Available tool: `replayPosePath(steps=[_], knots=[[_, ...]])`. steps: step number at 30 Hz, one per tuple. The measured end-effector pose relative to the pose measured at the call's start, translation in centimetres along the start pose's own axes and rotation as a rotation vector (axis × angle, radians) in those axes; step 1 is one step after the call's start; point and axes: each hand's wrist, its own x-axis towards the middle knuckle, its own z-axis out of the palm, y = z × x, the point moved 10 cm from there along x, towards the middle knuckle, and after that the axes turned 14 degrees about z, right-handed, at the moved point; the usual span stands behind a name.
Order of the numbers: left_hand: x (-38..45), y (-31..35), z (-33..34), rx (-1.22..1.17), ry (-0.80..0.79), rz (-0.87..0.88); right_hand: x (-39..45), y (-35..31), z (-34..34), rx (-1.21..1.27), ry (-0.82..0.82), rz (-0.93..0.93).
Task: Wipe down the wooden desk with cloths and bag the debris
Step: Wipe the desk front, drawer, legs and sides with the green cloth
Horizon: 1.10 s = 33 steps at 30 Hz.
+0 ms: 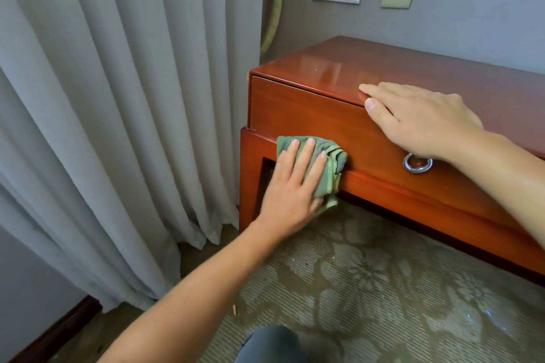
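Pressing a folded green cloth [324, 162] flat against the lower left corner of the drawer front, the left hand [290, 186] works with straight fingers laid over the fabric, gripping nothing. The right hand [418, 118] lies flat and relaxed on the front edge of the wooden desk [413, 68], thumb hanging over the drawer. A loose tail of cloth dangles under the rail; with only palm pressure holding it, I judge it could slip and drop onto the carpet [383, 289]. A sweep rightward might also snag the ring pull [418, 163]
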Motion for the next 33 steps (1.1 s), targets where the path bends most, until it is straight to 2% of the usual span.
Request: replayPosePath(steps=[2, 3, 8, 10, 12, 16, 18, 20, 22, 24, 28, 30, 33], knots=[[-1.0, -3.4, -0.3, 0.034, -0.002, -0.044, 0.1, 0.0, 0.0, -0.004, 0.003, -0.003], [-1.8, -5.7, -0.7, -0.010, 0.032, -0.155, 0.1, 0.0, 0.0, -0.005, 0.009, -0.003], [-5.9, -14.9, -0.5, -0.559, 0.466, -0.995, 0.1, -0.1, -0.1, 0.015, 0.033, -0.019], [-6.0, -14.2, -0.1, -0.591, 0.564, -1.121, 0.1, -0.2, -0.1, 0.024, 0.032, -0.028], [-4.6, -10.5, 0.4, -0.507, 0.512, -1.017, 0.0, -0.1, 0.0, 0.031, 0.039, -0.033], [0.8, 1.6, 1.2, -0.274, 0.347, -0.454, 0.4, 0.2, 0.2, 0.055, 0.038, -0.032], [3.1, 6.5, 1.8, -0.174, 0.249, -0.228, 0.6, 0.3, 0.4, 0.062, 0.030, -0.036], [4.3, 7.9, 1.4, -0.061, 0.213, -0.055, 0.7, 0.5, 0.6, 0.063, 0.022, -0.037], [4.5, 6.3, 0.5, 0.024, 0.171, 0.080, 0.7, 0.6, 0.7, 0.079, -0.003, -0.026], [4.1, 2.1, -1.0, 0.063, 0.167, 0.056, 0.6, 0.6, 0.6, 0.082, -0.013, -0.022], [3.3, -9.9, -5.9, -0.074, 0.287, -0.434, 0.6, 0.7, 0.7, 0.066, -0.020, -0.035], [4.6, -12.4, -7.7, -0.137, 0.308, -0.452, 0.7, 0.7, 0.6, 0.112, -0.044, -0.046], [7.8, -13.1, -10.7, -0.060, 0.297, -0.385, 1.0, 0.9, 0.4, 0.225, -0.081, -0.053]])
